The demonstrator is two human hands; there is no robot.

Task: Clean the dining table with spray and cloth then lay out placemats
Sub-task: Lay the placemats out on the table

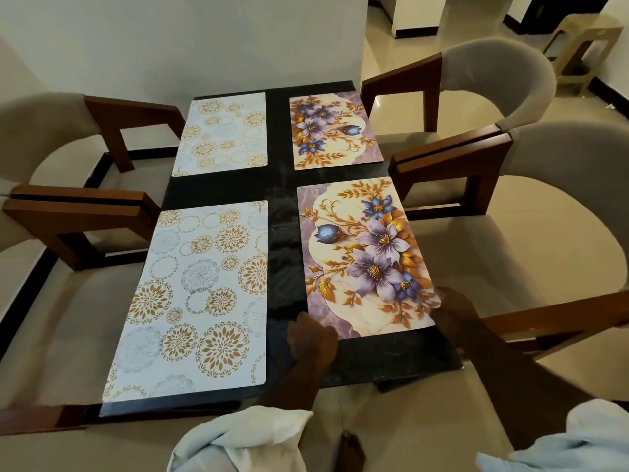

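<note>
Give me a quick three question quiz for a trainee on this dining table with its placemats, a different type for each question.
1. True or false: all four placemats share one pattern.
2. The left hand and right hand are both at which one? A) far circle-patterned, B) near floral placemat, C) far floral.
3. Fill in: the table top is ____ in colour.
Key: 1 false, the near left placemat has gold circles, not flowers. 2 B. 3 black.
</note>
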